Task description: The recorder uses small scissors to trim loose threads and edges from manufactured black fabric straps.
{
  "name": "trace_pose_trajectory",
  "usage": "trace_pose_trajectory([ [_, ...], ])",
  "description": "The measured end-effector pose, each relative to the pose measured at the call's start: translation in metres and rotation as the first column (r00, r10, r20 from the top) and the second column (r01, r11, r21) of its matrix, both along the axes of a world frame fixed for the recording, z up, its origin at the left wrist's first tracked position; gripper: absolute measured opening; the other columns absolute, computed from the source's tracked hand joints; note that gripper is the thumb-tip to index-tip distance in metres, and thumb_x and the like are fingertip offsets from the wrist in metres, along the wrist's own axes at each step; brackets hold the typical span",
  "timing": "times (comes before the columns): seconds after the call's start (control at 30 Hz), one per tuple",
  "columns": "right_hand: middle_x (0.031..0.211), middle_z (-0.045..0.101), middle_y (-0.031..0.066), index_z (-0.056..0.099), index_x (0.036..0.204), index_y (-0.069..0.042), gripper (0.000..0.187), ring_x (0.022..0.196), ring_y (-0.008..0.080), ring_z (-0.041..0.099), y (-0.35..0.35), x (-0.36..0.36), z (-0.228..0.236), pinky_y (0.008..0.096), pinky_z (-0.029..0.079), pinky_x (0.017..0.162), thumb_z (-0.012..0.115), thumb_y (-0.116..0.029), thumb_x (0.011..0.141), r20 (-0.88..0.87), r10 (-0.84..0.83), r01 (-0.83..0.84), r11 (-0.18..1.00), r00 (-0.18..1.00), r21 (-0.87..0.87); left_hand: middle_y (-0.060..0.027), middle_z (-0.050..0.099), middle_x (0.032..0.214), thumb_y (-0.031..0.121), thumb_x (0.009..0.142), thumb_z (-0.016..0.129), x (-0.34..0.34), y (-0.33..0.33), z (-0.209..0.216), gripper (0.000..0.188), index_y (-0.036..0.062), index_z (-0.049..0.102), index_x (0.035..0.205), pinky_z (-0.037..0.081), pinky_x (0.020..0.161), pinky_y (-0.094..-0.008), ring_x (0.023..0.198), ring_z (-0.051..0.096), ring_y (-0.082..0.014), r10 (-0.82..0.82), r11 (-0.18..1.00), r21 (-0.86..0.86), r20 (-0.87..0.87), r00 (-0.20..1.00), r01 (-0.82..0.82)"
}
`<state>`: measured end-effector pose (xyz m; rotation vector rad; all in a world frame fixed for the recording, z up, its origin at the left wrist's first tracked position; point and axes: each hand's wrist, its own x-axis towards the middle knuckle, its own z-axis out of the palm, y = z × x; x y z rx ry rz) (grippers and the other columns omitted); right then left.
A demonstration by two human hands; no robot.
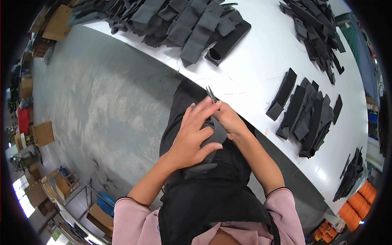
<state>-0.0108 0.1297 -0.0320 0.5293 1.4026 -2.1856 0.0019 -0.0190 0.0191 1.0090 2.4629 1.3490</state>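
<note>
Both my hands meet over my black apron, just off the table's near edge. A strip of dark grey fabric [218, 131] is gripped by my left hand [192, 132], its thumb and fingers bent around the cloth and a loose end hanging below. Small dark thread snips [210, 94] stick up from my right hand [228, 120], which is closed around them and partly hidden behind the left fingers. Whether the blades touch a thread cannot be made out.
The white table [245, 73] carries a large heap of dark fabric strips [175, 24], with smaller piles [310, 114] to the right. Loose threads lie on its surface. Cardboard boxes [43, 134] stand along the left, and orange rolls [359, 204] at the lower right.
</note>
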Motion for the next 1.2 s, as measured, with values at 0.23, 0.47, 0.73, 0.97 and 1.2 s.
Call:
trace_pose_trajectory([
  [0.23, 0.078, 0.054, 0.0008, 0.057, 0.101, 0.0, 0.016, 0.068, 0.0059, 0.049, 0.013, 0.031, 0.002, 0.02, 0.041, 0.062, 0.056, -0.012, 0.09, -0.105, -0.055, 0.086, 0.943, 0.993, 0.321, -0.0095, 0.051, 0.129, 0.017, 0.084, 0.062, 0.005, -0.012, -0.025, 0.019, -0.0008, 0.058, 0.083, 0.03, 0.103, -0.0379, 0.125, 0.041, -0.029, 0.075, 0.941, 0.244, 0.53, 0.845, -0.236],
  [0.47, 0.081, 0.057, 0.0054, 0.058, 0.103, -0.004, 0.03, 0.067, 0.0139, 0.056, 0.037, 0.062, 0.04, 0.0245, 0.046, 0.061, 0.069, -0.005, 0.075, -0.519, 0.191, 0.272, 0.676, 0.833, 0.685, -0.0093, 0.048, 0.131, 0.016, 0.082, 0.061, 0.003, -0.016, -0.032, 0.02, -0.0001, 0.051, 0.075, 0.024, 0.107, -0.0414, 0.134, 0.027, -0.0314, 0.172, 0.955, 0.156, 0.408, 0.897, -0.254],
  [0.73, 0.076, 0.056, 0.0068, 0.062, 0.095, -0.006, 0.025, 0.062, 0.0216, 0.056, 0.038, 0.055, 0.036, 0.0267, 0.045, 0.055, 0.07, -0.005, 0.072, -0.619, 0.344, 0.299, 0.647, 0.706, 0.701, -0.0079, 0.046, 0.134, 0.02, 0.084, 0.059, 0.006, -0.01, -0.027, 0.02, 0.0, 0.059, 0.087, 0.023, 0.107, -0.0402, 0.134, 0.027, -0.0297, 0.132, 0.927, 0.226, 0.554, 0.822, -0.301],
  [0.97, 0.075, 0.056, 0.0076, 0.063, 0.093, -0.005, 0.022, 0.061, 0.0213, 0.055, 0.039, 0.062, 0.036, 0.0275, 0.044, 0.054, 0.069, -0.003, 0.072, -0.594, 0.283, 0.335, 0.613, 0.753, 0.716, -0.0078, 0.046, 0.133, 0.02, 0.085, 0.057, 0.009, -0.011, -0.025, 0.023, -0.001, 0.06, 0.095, 0.023, 0.107, -0.0386, 0.132, 0.03, -0.0286, 0.121, 0.925, 0.225, 0.59, 0.798, -0.306],
  [1.2, 0.073, 0.055, 0.0077, 0.064, 0.092, -0.005, 0.021, 0.061, 0.0197, 0.055, 0.036, 0.06, 0.037, 0.0269, 0.043, 0.052, 0.068, -0.002, 0.072, -0.555, 0.244, 0.292, 0.649, 0.795, 0.703, -0.0091, 0.047, 0.132, 0.018, 0.084, 0.057, 0.01, -0.009, -0.024, 0.02, -0.0006, 0.057, 0.088, 0.025, 0.106, -0.0387, 0.127, 0.035, -0.0292, 0.138, 0.932, 0.197, 0.581, 0.802, -0.303],
])
